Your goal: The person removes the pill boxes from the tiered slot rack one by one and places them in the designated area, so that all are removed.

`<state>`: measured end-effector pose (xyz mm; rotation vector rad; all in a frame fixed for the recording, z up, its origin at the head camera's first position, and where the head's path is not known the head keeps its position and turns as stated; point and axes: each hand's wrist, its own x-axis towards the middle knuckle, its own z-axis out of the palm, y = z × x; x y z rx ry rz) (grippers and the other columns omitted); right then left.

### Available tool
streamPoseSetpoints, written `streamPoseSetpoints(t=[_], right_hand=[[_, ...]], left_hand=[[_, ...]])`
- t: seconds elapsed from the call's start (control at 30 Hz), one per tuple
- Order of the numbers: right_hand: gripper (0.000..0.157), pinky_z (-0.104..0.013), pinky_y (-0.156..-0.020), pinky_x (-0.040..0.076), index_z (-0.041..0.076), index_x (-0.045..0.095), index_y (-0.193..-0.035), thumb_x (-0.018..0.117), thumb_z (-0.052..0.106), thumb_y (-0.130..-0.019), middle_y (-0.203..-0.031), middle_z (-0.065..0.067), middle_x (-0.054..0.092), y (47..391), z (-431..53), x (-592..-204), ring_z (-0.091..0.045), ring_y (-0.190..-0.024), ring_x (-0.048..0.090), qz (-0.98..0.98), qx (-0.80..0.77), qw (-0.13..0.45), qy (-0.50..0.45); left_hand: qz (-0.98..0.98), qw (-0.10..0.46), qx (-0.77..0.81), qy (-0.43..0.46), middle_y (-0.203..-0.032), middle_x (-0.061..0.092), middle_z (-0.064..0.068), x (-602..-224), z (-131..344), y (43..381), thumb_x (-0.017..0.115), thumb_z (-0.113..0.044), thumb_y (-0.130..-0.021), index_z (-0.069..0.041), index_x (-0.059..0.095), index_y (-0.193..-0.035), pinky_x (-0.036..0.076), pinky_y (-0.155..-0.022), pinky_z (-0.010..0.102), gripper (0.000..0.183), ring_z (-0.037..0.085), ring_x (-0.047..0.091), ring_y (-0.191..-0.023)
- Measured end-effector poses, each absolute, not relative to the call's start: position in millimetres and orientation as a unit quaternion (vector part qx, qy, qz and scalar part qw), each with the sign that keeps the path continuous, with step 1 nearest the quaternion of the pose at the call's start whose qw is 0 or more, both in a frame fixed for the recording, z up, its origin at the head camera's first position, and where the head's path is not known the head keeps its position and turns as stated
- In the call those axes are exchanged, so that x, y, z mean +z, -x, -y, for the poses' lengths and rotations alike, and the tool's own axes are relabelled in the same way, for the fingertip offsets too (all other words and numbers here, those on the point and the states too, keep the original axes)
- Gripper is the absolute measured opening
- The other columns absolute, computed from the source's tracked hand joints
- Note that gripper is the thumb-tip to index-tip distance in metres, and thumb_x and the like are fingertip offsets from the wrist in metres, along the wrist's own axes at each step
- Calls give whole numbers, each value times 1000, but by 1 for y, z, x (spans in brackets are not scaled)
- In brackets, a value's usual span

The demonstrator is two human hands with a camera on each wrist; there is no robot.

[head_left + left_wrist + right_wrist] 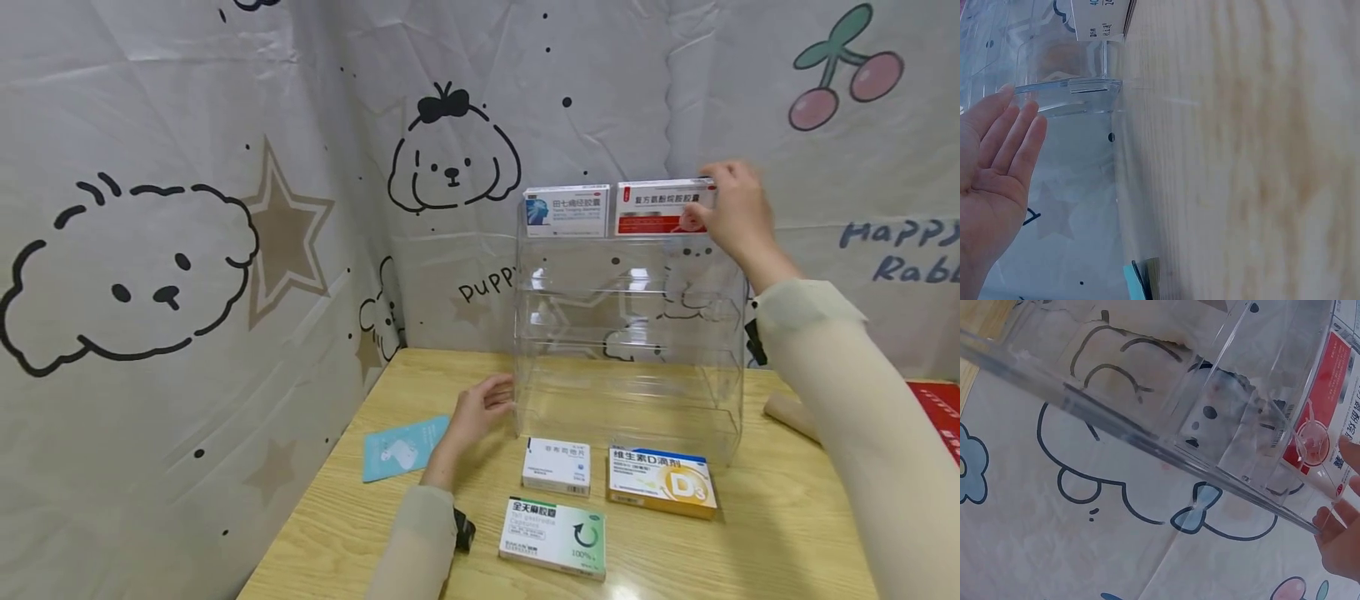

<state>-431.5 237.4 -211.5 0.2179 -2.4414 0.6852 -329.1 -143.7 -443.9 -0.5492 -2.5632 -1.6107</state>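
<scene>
A clear acrylic tiered display rack (630, 333) stands upright on the table. On its top tier, a blue-and-white medicine box (567, 212) sits at the left and a red-and-white medicine box (652, 208) at the right. My right hand (738, 208) pinches the right end of the red-and-white box, thumb on its front and fingers over its upper edge. My left hand (476, 417) is by the rack's lower left side, and in the left wrist view its fingers are nearly straight. Whether it touches the rack is hard to tell.
In front of the rack lie a small white medicine box (555, 467), a vitamin D box (662, 483) and a green-and-white capsule box (552, 537). A light-blue packet (405, 448) is at the left, a beige roll (791, 417) at the right. Printed curtains hang behind.
</scene>
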Motion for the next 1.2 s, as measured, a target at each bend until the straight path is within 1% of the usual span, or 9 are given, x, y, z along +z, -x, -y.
streamPoseSetpoints(t=[0.13, 0.4, 0.5, 0.57, 0.73, 0.8, 0.9, 1.1, 1.2], right_hand=[[51, -65, -112, 35, -3, 46, -139, 64, 12, -94, -144, -32, 42, 435, -236, -214, -52, -129, 40, 924, 232, 291, -86], [39, -65, -107, 41, -3, 52, -131, 61, 5, -94, -139, -30, 45, 435, -233, -216, -52, -123, 46, 909, 241, 327, -89], [38, -65, -104, 43, -3, 53, -130, 61, 4, -94, -137, -30, 46, 434, -233, -216, -52, -120, 48, 907, 245, 332, -88], [38, -64, -102, 44, -3, 53, -129, 62, 4, -93, -136, -29, 46, 434, -233, -217, -51, -119, 48, 904, 251, 335, -88], [37, -62, -103, 45, -5, 54, -126, 64, -1, -91, -131, -28, 46, 434, -232, -216, -49, -117, 48, 888, 276, 353, -103], [37, -61, -104, 45, -6, 54, -126, 63, -3, -90, -130, -28, 46, 433, -232, -214, -48, -118, 47, 883, 282, 360, -107], [35, -59, -105, 46, -6, 54, -125, 62, -4, -91, -131, -27, 46, 432, -232, -212, -46, -120, 46, 878, 283, 371, -109], [29, -58, -100, 48, -6, 56, -119, 62, -5, -90, -126, -27, 47, 429, -235, -209, -46, -116, 49, 855, 285, 417, -116], [28, -52, -95, 49, -6, 56, -118, 62, -5, -90, -124, -26, 47, 427, -236, -207, -42, -113, 49, 842, 292, 438, -118]], left_hand=[[835, 36, -519, 177, -133, 60, 24, -445, 144, 330, 64, -1, -92, 2, 52, -136, 58, -98, 31, 46, 36, 63, -120], [837, 30, -520, 166, -137, 59, 20, -444, 145, 331, 65, -4, -93, -1, 51, -139, 58, -100, 31, 48, 33, 62, -122], [835, 33, -522, 171, -136, 59, 21, -445, 145, 331, 64, -4, -93, 0, 51, -138, 58, -99, 31, 48, 34, 62, -122], [832, 34, -525, 173, -135, 59, 24, -442, 144, 328, 64, -2, -93, 3, 51, -138, 59, -98, 33, 47, 36, 62, -121], [830, 31, -529, 175, -136, 57, 26, -443, 144, 328, 63, -1, -93, 4, 50, -138, 58, -99, 35, 47, 38, 61, -122], [833, 28, -526, 170, -137, 58, 23, -447, 145, 331, 64, -4, -93, 2, 50, -139, 58, -99, 32, 48, 35, 61, -123], [835, 25, -524, 167, -138, 58, 22, -447, 145, 329, 63, -4, -93, 0, 50, -140, 58, -99, 32, 48, 34, 61, -123], [838, 23, -521, 163, -138, 58, 19, -445, 145, 327, 63, -5, -94, -1, 50, -140, 58, -99, 33, 49, 33, 61, -124], [837, 23, -521, 165, -138, 58, 19, -445, 145, 328, 63, -5, -94, -1, 50, -140, 58, -99, 32, 48, 33, 61, -124]])
